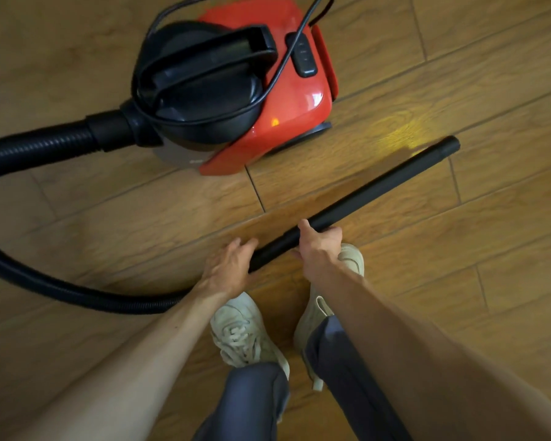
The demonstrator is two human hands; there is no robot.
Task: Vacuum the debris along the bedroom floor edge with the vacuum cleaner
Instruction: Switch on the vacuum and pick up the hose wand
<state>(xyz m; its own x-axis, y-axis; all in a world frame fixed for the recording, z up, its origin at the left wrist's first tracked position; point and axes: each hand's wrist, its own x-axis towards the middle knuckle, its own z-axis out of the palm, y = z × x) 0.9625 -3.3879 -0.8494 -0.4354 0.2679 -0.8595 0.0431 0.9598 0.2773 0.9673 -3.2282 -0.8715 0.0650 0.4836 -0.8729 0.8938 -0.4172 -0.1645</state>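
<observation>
**Inspector:** Red and black, the vacuum cleaner (293,100) stands on the plank floor (458,265) ahead of the person, with its cord (299,30) draped over the lid. Its hose (29,144) leaves the left side and loops round toward the hands.

**Clerk:** And the hands?

**Inspector:** The right hand (318,246) is wrapped round the black wand (379,186), close to the end nearest the person, thumb over the top. The left hand (229,265) lies at that same end, where the hose arrives. Blur hides whether its fingers close on anything, so I cannot tell. The wand's far tip points to the right of the canister.

**Clerk:** Progress?

**Inspector:** Preparatory, in my judgement. No wall edge and no debris are in view, and no floor head shows on the tip. All the vacuuming appears left to do: bring the tip to the edge, then run it along.
</observation>
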